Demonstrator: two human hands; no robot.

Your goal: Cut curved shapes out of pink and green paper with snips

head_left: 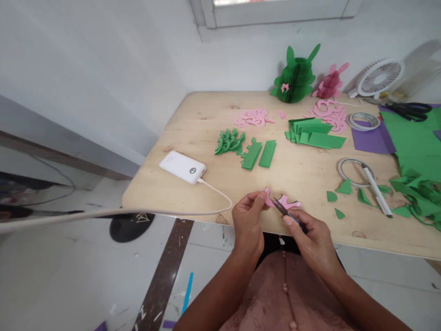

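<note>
I logged: pink paper piece (285, 202), seemingly part-cut, pinched in left hand (248, 218); scissors (281, 208), gripped in right hand (314, 236); green paper bunny (295, 80), apparently complete.

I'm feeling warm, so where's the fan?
In the head view, the fan stands at the back of the table, on the right, near the wall, just right of the pink figure.

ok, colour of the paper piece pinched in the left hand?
Pink; the paper piece in the left hand shows in the head view.
</note>
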